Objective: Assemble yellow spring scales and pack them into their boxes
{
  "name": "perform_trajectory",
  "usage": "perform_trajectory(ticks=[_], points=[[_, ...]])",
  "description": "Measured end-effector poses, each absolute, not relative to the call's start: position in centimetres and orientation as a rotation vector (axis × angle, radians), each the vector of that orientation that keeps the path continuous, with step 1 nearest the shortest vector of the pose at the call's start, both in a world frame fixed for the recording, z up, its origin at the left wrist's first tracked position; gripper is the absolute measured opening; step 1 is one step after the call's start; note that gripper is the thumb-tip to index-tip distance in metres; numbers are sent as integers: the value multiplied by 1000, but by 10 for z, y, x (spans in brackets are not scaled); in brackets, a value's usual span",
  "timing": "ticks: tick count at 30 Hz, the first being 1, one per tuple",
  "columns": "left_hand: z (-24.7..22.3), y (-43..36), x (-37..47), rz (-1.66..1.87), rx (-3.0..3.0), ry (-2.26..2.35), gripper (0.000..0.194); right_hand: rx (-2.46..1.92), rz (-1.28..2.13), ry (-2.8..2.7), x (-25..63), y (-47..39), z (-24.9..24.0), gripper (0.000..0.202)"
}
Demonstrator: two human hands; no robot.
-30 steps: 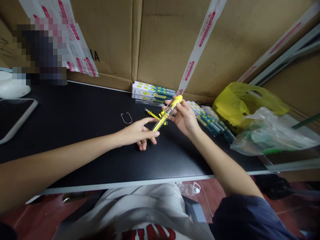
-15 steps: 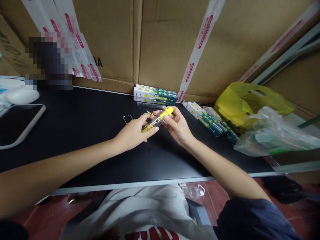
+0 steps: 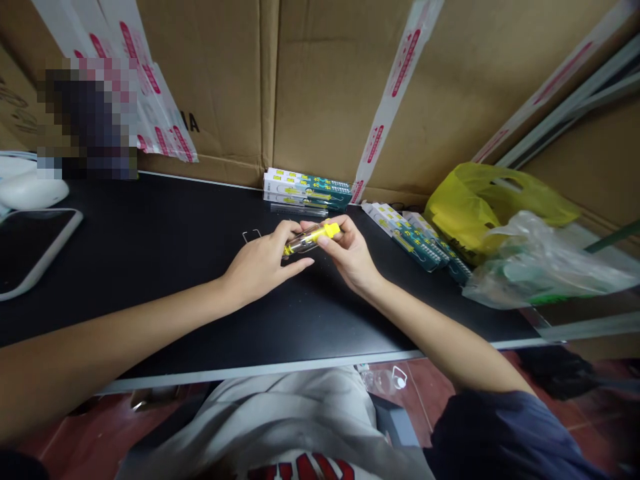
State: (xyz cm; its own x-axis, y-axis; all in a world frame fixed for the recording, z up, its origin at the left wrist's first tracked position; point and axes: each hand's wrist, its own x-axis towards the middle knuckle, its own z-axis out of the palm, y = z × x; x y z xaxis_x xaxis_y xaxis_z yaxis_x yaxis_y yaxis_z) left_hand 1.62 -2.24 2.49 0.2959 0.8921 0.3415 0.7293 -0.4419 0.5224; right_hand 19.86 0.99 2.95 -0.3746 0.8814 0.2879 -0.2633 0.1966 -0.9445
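Between my hands lies a spring scale [image 3: 306,241], a clear tube with a yellow cap and yellow inner parts. My left hand [image 3: 257,263] is closed around its left end, the fingers behind it and the thumb stretched out below. My right hand [image 3: 354,259] pinches the yellow-capped end between thumb and fingers. The fingers partly hide the tube. Just beyond my left hand, a bent metal wire [image 3: 251,235] shows above the black tabletop [image 3: 165,240].
Several printed boxes [image 3: 307,189] are stacked at the back, with a clear tube [image 3: 299,210] before them. More boxes [image 3: 405,237] lie right, beside a yellow bag [image 3: 450,200] and clear plastic bag [image 3: 540,267]. A phone [image 3: 35,250] lies left. Cardboard [image 3: 320,100] stands behind.
The spring scale has tipped to a more level angle. My left thumb has come away from its front, and the thin pointed part seen behind the tube is now hidden. The view has shifted slightly.
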Motion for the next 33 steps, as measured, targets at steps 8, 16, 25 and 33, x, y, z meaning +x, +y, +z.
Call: perform_trajectory(ticks=[8, 16, 25, 33], points=[[19, -22, 18, 983, 2235, 1455, 37, -633, 1336, -1525, 195, 3, 28, 33], [20, -16, 13, 1011, 2340, 1443, 38, -794, 549, -2097, 246, 45, 49, 47], [18, -12, 8, 1067, 2368, 1345, 44, -2211, -538, -2093, 329, 107, 42, 46], [16, -11, 9, 1033, 2418, 1264, 39, -2287, -582, -2069, 333, 112, 35, 54]])
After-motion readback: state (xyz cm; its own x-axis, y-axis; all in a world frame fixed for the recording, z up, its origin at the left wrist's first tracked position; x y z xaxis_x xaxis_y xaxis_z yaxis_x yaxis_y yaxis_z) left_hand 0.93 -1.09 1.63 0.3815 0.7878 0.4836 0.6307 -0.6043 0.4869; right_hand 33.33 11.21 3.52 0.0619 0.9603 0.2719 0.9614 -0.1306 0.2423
